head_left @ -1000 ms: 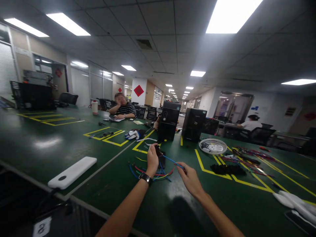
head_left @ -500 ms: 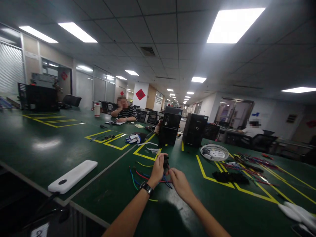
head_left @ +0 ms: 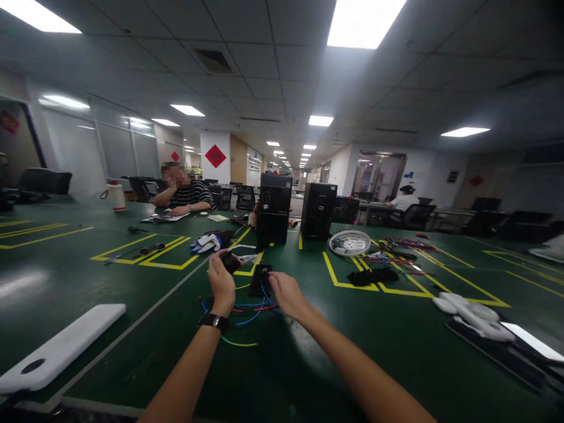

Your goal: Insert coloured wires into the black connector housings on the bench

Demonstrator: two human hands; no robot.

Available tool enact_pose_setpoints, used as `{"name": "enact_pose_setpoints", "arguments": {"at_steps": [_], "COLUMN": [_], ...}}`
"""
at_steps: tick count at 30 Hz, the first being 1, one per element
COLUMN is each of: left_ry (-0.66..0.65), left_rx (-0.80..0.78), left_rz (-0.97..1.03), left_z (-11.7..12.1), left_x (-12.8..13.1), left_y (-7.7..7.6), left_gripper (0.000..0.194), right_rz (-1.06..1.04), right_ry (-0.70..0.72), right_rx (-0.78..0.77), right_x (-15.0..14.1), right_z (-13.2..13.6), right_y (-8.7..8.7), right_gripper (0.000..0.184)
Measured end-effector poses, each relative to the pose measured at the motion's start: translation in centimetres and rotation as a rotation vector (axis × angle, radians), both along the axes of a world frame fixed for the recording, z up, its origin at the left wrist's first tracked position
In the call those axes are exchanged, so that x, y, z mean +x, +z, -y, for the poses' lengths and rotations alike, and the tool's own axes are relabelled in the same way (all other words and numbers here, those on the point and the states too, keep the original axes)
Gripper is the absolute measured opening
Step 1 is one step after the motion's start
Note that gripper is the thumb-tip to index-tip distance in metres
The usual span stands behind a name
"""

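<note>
My left hand [head_left: 221, 286], with a dark watch on its wrist, is closed around a small black box-like piece [head_left: 230, 262] held above the table. To its right, my right hand [head_left: 286, 295] has its fingertips pinched at the edge of a flat black part [head_left: 259, 284]. A blue wire [head_left: 263, 291] runs down from that part; whether the fingers also grip the wire is hard to see. Below and between my hands lie loose blue wires [head_left: 248, 320], a red wire [head_left: 238, 311] and a yellow-green wire [head_left: 240, 344].
A white power strip [head_left: 66, 343] lies at the left. Two black computer towers [head_left: 274, 208] stand ahead. A white basket [head_left: 350, 242], wire bundles [head_left: 403, 245] and a black fuzzy strip [head_left: 372, 276] are to the right. A person [head_left: 183, 194] sits across the table.
The view has turned to the right. My hands, close together before at one black object, are now apart, each at its own black piece.
</note>
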State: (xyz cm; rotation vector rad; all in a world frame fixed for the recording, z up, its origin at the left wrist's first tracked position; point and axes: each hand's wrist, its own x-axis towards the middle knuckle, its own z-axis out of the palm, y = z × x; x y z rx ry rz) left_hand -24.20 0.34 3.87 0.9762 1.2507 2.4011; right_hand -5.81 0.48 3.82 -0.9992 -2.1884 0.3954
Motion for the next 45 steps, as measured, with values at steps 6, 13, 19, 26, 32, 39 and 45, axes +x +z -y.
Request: {"name": "enact_pose_setpoints", "arguments": {"at_steps": [6, 13, 19, 26, 32, 39, 45], "left_ry": [-0.535, -0.709, -0.525, -0.620, -0.768, -0.772, -0.800], "left_rx": [-0.254, -0.410, -0.451, -0.820, -0.836, -0.740, -0.704], "left_rz": [-0.102, -0.370, -0.997, -1.333, -1.321, -1.273, -1.251], "left_z": [0.6, 0.6, 3.1, 4.6, 4.9, 8.1, 9.7], "left_x": [5.8, 9.7, 2.0, -8.7, -9.5, -8.5, -9.1], "left_y": [0.4, -0.5, 0.4, -0.6, -1.3, -0.7, -1.1], "left_gripper": [0.047, 0.042, 0.041, 0.076, 0.104, 0.072, 0.073], "right_rz": [-0.103, 0.050, 0.392, 0.296, 0.347, 0.323, 0.287], "right_ry": [0.043, 0.147, -0.123, -0.086, 0.257, 0.337, 0.393], "right_rx": [0.173, 0.157, -0.065, 0.039, 0.119, 0.075, 0.024], "right_x": [1.6, 9.6, 15.0, 9.7, 1.7, 0.8, 0.4], "right_z": [0.1, -1.8, -9.1, -10.8, -2.8, -0.1, -0.3], "right_y": [-0.5, -0.4, -2.5, -0.9, -1.7, -2.7, -1.4], "right_gripper": [0.080, 0.065, 0.064, 0.052, 0.041, 0.027, 0.024]}}
